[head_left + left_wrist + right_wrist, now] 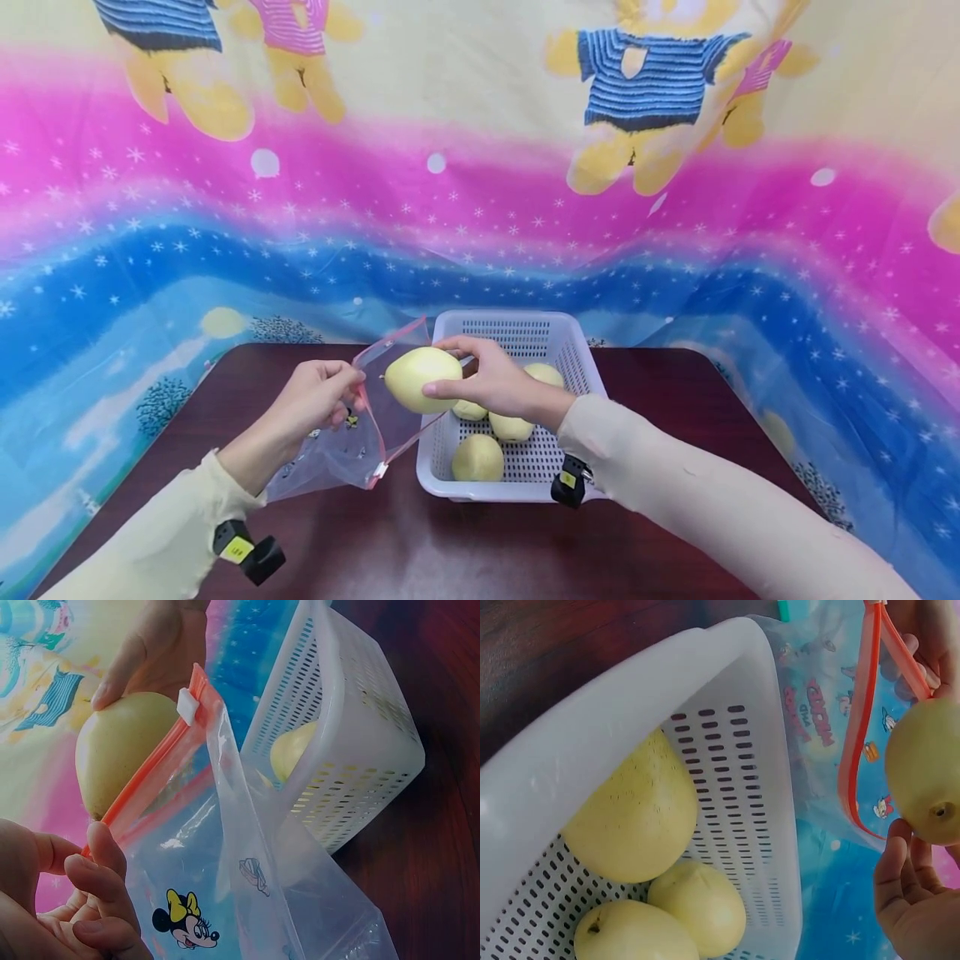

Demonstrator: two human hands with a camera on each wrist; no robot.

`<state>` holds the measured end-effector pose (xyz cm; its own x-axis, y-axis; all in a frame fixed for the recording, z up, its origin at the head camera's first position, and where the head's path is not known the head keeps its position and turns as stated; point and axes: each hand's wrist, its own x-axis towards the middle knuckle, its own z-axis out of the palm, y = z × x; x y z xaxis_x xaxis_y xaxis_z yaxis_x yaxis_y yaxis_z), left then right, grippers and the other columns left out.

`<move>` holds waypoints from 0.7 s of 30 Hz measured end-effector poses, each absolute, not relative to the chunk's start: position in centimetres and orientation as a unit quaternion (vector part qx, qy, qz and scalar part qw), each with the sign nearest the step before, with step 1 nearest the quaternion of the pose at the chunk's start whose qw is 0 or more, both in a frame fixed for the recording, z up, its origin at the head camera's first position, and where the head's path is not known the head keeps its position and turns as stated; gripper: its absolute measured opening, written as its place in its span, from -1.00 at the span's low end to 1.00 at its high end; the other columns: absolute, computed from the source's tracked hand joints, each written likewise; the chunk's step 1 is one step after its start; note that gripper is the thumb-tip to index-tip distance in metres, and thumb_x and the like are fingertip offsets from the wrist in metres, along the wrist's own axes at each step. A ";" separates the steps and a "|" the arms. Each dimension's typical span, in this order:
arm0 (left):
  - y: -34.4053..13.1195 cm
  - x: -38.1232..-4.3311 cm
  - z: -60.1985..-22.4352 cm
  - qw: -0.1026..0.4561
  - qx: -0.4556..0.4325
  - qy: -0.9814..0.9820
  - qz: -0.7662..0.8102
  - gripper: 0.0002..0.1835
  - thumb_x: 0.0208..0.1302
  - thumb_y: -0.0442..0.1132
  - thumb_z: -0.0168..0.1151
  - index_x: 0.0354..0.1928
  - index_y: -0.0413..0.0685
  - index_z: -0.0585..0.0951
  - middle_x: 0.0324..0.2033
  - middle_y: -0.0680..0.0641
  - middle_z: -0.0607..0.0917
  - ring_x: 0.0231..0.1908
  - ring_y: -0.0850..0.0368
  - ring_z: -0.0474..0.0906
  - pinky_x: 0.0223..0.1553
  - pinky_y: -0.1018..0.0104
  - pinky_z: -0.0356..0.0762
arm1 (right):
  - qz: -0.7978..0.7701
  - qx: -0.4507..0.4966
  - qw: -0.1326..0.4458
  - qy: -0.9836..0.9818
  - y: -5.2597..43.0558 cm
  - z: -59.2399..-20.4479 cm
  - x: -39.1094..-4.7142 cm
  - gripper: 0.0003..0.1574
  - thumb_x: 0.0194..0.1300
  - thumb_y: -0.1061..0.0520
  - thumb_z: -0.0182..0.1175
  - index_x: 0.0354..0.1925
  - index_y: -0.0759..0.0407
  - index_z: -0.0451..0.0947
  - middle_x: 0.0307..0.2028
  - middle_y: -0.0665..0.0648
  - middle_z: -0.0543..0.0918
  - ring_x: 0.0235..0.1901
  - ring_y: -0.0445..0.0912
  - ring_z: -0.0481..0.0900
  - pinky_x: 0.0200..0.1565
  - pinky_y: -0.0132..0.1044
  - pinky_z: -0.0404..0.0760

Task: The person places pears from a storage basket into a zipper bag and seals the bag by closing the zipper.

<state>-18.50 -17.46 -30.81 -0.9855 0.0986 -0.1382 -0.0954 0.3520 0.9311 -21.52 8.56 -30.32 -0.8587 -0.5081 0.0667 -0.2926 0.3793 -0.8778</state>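
My right hand (497, 379) grips a pale yellow pear (423, 379), fingers on its far side and thumb on the near side. The pear is held at the mouth of a clear slider zip bag (333, 454) printed with cartoon figures. In the left wrist view, the bag's red zip edge (154, 769) runs across the front of the pear. My left hand (318, 396) pinches this edge, spreading the mouth apart. Several more pears, one of them a near pear (477, 458), lie in a white perforated basket (431, 479) to the right of the bag.
The basket stands on a dark red-brown table (480, 550), its rim close beside the bag. Behind the table hangs a colourful cloth (480, 208) with bears and snowflakes. A black wrist camera (251, 552) sits on the left sleeve, and another camera (570, 482) on the right.
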 end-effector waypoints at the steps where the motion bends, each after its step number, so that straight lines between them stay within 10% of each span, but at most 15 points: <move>1: -17.5 -18.5 -30.8 0.086 0.001 0.817 0.570 -0.72 0.47 -0.14 0.04 -0.33 -0.17 0.58 -0.60 0.09 0.63 -0.71 0.26 0.32 -0.61 0.37 0.33 | -0.501 -0.240 0.105 0.825 8.5 -30.4 -21.5 -0.28 0.17 -0.02 0.41 0.28 0.05 0.50 0.02 0.13 0.61 -0.14 -0.07 0.62 -0.13 -0.26 0.64; 21: -17.4 -18.6 -31.1 0.085 0.004 0.813 0.576 -0.75 0.45 -0.16 0.04 -0.26 -0.18 0.60 -0.61 0.09 0.63 -0.70 0.27 0.33 -0.58 0.38 0.39 | -0.479 -0.228 0.080 0.844 6.4 -30.9 -20.8 -0.24 0.12 -0.05 0.47 0.26 0.11 0.51 -0.05 0.14 0.63 -0.12 -0.03 0.61 -0.20 -0.29 0.64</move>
